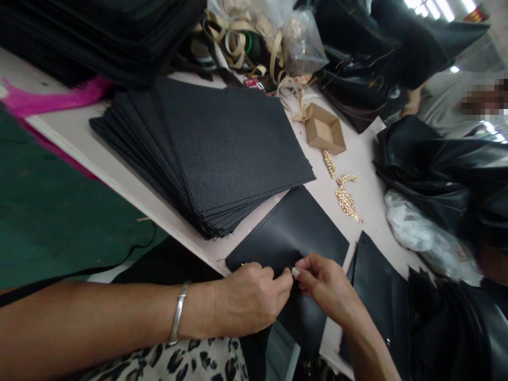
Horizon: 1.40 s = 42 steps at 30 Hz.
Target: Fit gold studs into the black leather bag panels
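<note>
A smooth black leather-like panel lies at the table's near edge, its lower part running down past it. Both my hands meet over its middle, fingertips nearly touching. My left hand, a silver bangle on its wrist, is closed, with thumb and forefinger pinched together. Closed in a pinch too is my right hand, coming from the lower right. The panel dents beside the fingertips. Whatever small thing they hold is hidden. A tiny gold-coloured piece shows just above my left knuckles.
A stack of grained black panels stands behind the work. Gold metal pieces lie by an open cardboard box. More black panels are at right, near a clear plastic bag. Another person's arm shows at far right.
</note>
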Each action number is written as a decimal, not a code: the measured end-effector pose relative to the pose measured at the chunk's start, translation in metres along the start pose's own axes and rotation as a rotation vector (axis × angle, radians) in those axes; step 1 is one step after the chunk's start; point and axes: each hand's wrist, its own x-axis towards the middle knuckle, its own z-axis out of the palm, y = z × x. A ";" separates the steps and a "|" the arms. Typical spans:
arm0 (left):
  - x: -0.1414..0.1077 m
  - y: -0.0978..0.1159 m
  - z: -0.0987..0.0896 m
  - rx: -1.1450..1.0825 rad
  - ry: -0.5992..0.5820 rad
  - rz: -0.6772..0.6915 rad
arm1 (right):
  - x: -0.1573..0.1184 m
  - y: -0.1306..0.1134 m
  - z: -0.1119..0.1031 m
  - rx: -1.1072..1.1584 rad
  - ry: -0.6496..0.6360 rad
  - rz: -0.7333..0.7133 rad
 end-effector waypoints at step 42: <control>-0.006 0.002 -0.001 -0.327 0.093 -0.084 | -0.110 0.175 -0.071 -0.023 0.922 0.261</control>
